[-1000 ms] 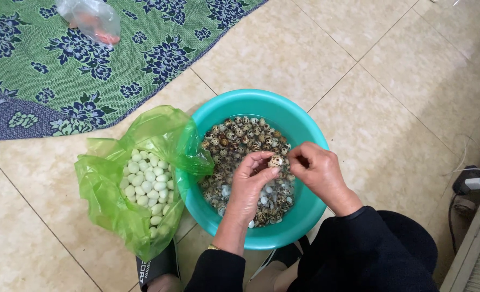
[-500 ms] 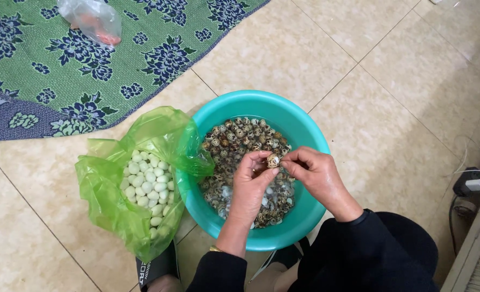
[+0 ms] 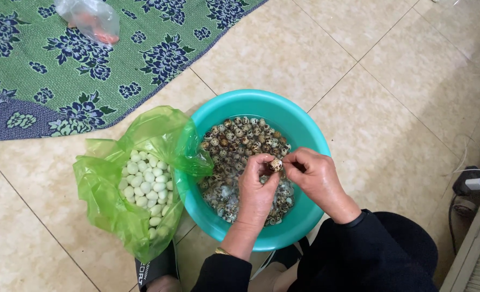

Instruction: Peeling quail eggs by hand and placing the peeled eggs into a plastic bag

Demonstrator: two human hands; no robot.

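Two hands meet over the teal plastic basin (image 3: 310,135), and between them sits one speckled quail egg (image 3: 275,164), held just above the heap of speckled quail eggs (image 3: 240,141) that fills the basin's bottom. The left hand (image 3: 257,186) comes up from the near side of the basin, fingers curled, thumb and fingertips pinching the egg from the left. The right hand (image 3: 316,176) closes in from the basin's right rim, its fingertips pressed against the same egg, so both hands grip it together. Dark sleeves (image 3: 359,254) run back from the wrists toward the near edge of the basin. Just left of the basin, touching its rim, a green plastic bag (image 3: 104,189) lies open with pale peeled eggs (image 3: 147,181) piled inside. Well beyond the basin, on the far left, a green floral mat (image 3: 45,70) covers the tiled floor (image 3: 391,108), with a clear plastic bag (image 3: 91,19) lying on it.
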